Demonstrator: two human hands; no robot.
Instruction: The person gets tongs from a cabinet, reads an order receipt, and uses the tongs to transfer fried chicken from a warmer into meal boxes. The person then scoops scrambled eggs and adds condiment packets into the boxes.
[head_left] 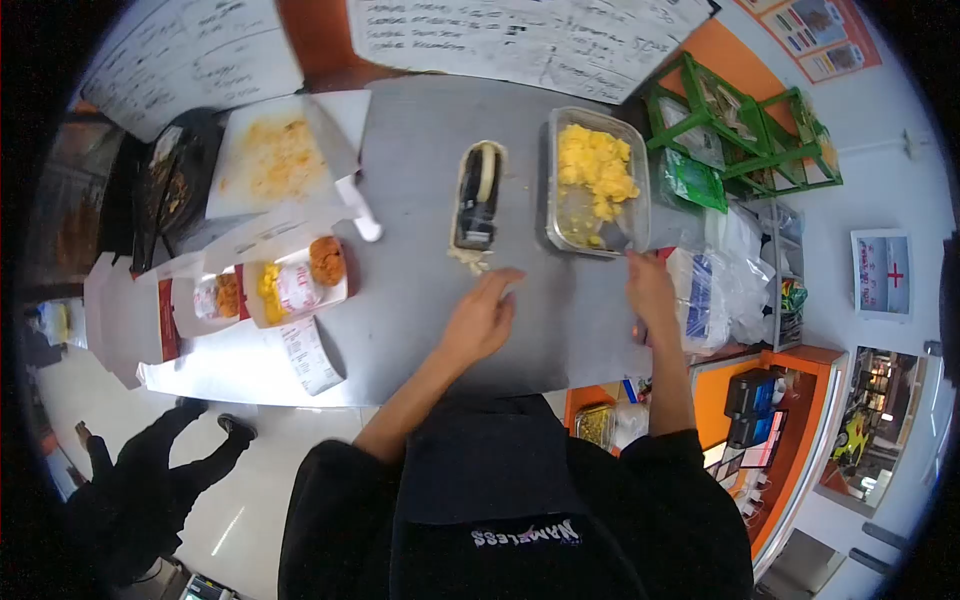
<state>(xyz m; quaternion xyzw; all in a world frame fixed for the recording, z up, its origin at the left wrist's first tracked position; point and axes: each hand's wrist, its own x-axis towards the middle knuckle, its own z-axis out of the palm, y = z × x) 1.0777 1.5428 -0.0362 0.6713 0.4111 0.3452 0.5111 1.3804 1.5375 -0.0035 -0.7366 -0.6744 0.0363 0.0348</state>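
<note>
My left hand point(482, 316) is over the middle of the steel table, just below a long black item with a pale strip on it point(478, 200); its fingers are apart and hold nothing. My right hand point(651, 290) is at the lower right corner of a clear plastic container point(553, 215). Its fingers are pinched together, and what they hold, if anything, is too small to make out. Yellow scrambled pieces point(597, 165) lie inside that container. Left of my left hand are open boxes point(350, 262) with fried pieces, wrapped items and yellow food, beside a printed receipt point(311, 355).
A stained white cutting board point(225, 180) carries a broad blade with a white handle point(358, 208). Further left is a black pan point(178, 170). Green racks point(765, 150) and plastic packs point(705, 300) line the right side. Another person in dark clothes point(135, 490) is at lower left.
</note>
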